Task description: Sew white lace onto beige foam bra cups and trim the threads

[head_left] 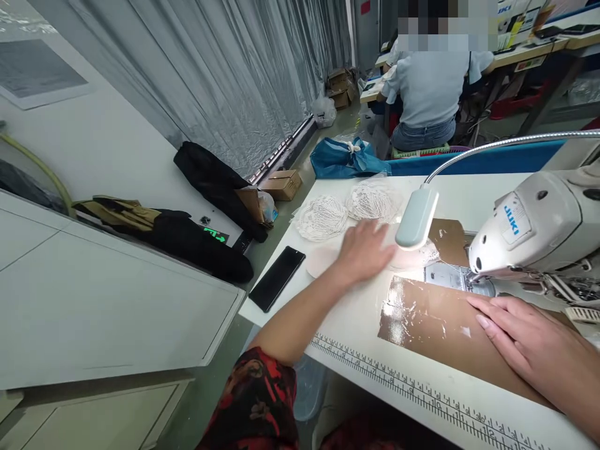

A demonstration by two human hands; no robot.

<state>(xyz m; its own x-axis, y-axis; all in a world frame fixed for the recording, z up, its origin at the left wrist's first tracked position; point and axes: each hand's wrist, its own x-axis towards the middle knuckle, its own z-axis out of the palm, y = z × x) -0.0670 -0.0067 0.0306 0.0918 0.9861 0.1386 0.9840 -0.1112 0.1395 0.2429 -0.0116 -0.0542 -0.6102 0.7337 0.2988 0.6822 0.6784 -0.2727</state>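
My left hand (367, 250) reaches palm down over the white sewing table (347, 306), fingers apart. Just beyond its fingertips lie two round white lace pieces (321, 217). A pale pink rounded piece (320, 260) shows left of the wrist. To the right of the hand, a pink piece with lace edging (419, 256) lies near the needle plate (445, 275), partly hidden by the lamp head. My right hand (520, 334) rests flat with fingers extended on a brown board (435, 319) in front of the sewing machine (534, 219). Neither hand shows anything in its grasp.
A lamp (417, 215) on a bendable neck hangs over the table. A black phone (277, 278) lies at the left edge. A printed ruler (407, 384) runs along the front edge. Behind are a blue bundle (347, 157) and a seated person (431, 87).
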